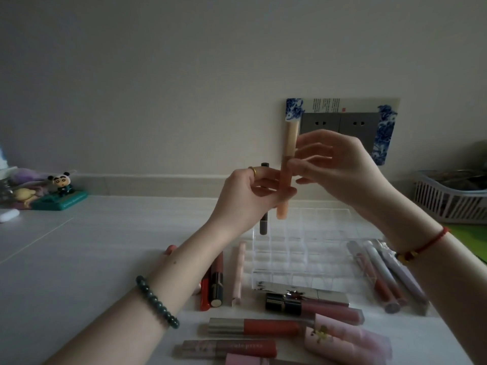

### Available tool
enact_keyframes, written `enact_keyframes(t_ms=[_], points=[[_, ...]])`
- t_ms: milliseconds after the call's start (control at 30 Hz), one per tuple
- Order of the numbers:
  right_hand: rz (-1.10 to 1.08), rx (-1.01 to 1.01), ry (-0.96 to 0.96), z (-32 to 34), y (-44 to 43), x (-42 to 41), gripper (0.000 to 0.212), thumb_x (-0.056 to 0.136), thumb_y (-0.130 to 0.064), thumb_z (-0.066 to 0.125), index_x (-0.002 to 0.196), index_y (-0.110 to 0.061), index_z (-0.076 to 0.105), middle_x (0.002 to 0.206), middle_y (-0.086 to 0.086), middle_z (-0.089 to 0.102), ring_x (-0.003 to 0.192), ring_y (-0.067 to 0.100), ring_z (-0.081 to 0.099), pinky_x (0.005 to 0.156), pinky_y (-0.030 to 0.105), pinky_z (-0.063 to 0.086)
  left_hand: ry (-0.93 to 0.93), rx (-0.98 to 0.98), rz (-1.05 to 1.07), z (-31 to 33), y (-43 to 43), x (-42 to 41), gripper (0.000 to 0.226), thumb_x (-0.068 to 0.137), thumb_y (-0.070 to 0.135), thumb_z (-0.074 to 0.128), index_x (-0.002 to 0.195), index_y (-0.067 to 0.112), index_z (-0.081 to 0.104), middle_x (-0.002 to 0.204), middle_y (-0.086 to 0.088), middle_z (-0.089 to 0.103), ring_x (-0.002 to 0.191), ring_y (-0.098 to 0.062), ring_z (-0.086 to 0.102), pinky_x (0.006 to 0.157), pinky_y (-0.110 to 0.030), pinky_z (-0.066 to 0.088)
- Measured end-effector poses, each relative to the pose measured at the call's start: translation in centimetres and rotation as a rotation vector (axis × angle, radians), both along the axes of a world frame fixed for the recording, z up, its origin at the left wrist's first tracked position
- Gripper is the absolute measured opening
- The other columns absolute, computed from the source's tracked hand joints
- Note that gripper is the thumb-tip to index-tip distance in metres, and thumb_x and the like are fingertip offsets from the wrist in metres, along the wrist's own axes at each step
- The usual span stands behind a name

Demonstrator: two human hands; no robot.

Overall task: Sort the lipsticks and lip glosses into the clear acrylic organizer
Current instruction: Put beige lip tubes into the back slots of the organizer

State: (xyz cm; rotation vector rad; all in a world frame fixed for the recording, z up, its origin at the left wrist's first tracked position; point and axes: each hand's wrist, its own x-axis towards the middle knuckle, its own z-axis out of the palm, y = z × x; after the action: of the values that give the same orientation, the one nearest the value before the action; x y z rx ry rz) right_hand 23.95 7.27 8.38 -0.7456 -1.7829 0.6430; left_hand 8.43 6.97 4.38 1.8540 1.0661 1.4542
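Nearest you, pink lipstick cases (pixel 347 341) and a coral lip gloss (pixel 253 326) lie on their sides on the white tabletop (pixel 105 246), between your two forearms. Beyond them sits the clear acrylic organizer (pixel 303 246), with more tubes lying just left of it (pixel 218 277) and a second cluster just right of it (pixel 379 275). You hold both hands raised above the organizer's back edge, and the peach lip gloss (pixel 286 169) stands upright between them, pale cap on top. Your left hand (pixel 247 196), palm turned inward, curls its thumb and fingers round the lower half of the tube. Your right hand (pixel 340 169) pinches it with its fingertips near where cap meets body, the other fingers loosely spread. A dark tube (pixel 264 222) shows upright behind your left hand. It may be held in that hand or standing in the organizer's back-left slot, and the dim view does not settle which. Your left wrist wears a dark bead bracelet (pixel 158 301), your right a red cord (pixel 421 246).
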Motion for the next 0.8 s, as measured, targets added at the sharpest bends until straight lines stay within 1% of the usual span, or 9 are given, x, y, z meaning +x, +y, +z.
enact_keyframes(t_ms=[100,167,233,300,433,533,633,733,800], points=[[-0.017,0.021,-0.004,-0.4,0.5,0.0,0.019,0.074,-0.01,0.069,0.089,-0.018,0.061,0.079,-0.001,0.067,0.071,0.012,0.068,0.062,0.027,0.058,-0.034,0.023,0.034,0.0,0.4,0.4,0.008,0.072,0.019,0.074,0.078,0.023,0.072,0.075,0.005,0.073,0.075,-0.011,0.069,0.079,-0.037,0.056],[-0.042,0.04,0.002,-0.6,1.0,-0.1,0.019,0.075,-0.009,0.068,0.091,-0.015,0.061,0.079,0.0,0.067,0.071,0.011,0.067,0.062,0.026,0.058,-0.063,0.041,0.049,-0.1,0.7,0.5,0.009,0.074,0.017,0.072,0.081,0.023,0.071,0.078,0.007,0.072,0.077,-0.009,0.069,0.08,-0.032,0.056],[-0.065,0.039,0.017,-1.0,1.5,-0.2,0.02,0.076,-0.008,0.067,0.093,-0.011,0.06,0.079,0.0,0.066,0.069,0.011,0.067,0.061,0.025,0.057,-0.073,0.07,0.065,-0.4,0.9,0.4,0.012,0.075,0.018,0.071,0.084,0.025,0.069,0.08,0.01,0.072,0.078,-0.006,0.068,0.076,-0.02,0.054],[-0.086,0.031,0.017,-1.6,2.0,-0.3,0.02,0.076,-0.007,0.067,0.094,-0.01,0.059,0.08,0.002,0.066,0.069,0.012,0.067,0.06,0.025,0.057,-0.066,0.071,0.073,-0.7,1.0,0.3,0.015,0.077,0.014,0.069,0.089,0.023,0.068,0.084,0.009,0.071,0.081,-0.004,0.067,0.075,-0.013,0.051],[-0.116,0.016,0.007,-2.9,2.9,-0.6,0.021,0.076,-0.007,0.067,0.095,-0.008,0.058,0.082,0.004,0.066,0.073,0.016,0.067,0.063,0.027,0.058,-0.016,0.055,0.084,-1.6,1.2,0.4,0.024,0.08,0.007,0.065,0.102,0.015,0.065,0.086,0.011,0.067,0.082,0.002,0.065,0.073,-0.008,0.048],[-0.128,-0.003,0.009,-3.6,3.3,-0.8,0.022,0.075,-0.008,0.068,0.096,-0.007,0.059,0.081,0.004,0.066,0.073,0.017,0.067,0.064,0.026,0.058,0.02,0.077,0.108,-2.2,1.3,0.6,0.031,0.081,0.005,0.063,0.111,0.008,0.061,0.091,0.007,0.066,0.079,0.005,0.064,0.072,-0.005,0.046],[-0.132,-0.006,0.021,-3.8,3.5,-0.7,0.022,0.075,-0.009,0.068,0.096,-0.007,0.06,0.08,0.002,0.066,0.071,0.014,0.067,0.065,0.026,0.057,0.039,0.116,0.137,-2.7,1.2,0.8,0.033,0.081,0.003,0.062,0.114,0.007,0.06,0.094,0.006,0.065,0.083,0.002,0.063,0.075,-0.005,0.046],[-0.142,0.006,0.026,-3.8,3.6,-0.8,0.021,0.075,-0.008,0.068,0.095,-0.006,0.06,0.079,0.002,0.066,0.07,0.015,0.067,0.065,0.027,0.057,0.043,0.138,0.148,-2.8,1.1,0.9,0.033,0.081,0.003,0.062,0.114,0.007,0.06,0.094,0.007,0.064,0.08,0.005,0.062,0.074,-0.004,0.046],[-0.148,0.011,0.028,-4.0,3.7,-0.9,0.02,0.075,-0.007,0.068,0.093,-0.008,0.06,0.078,0.002,0.066,0.07,0.015,0.066,0.065,0.027,0.057,0.041,0.128,0.151,-2.8,1.2,0.9,0.034,0.081,0.004,0.062,0.115,0.007,0.059,0.096,0.007,0.064,0.083,0.002,0.062,0.074,-0.005,0.046]])
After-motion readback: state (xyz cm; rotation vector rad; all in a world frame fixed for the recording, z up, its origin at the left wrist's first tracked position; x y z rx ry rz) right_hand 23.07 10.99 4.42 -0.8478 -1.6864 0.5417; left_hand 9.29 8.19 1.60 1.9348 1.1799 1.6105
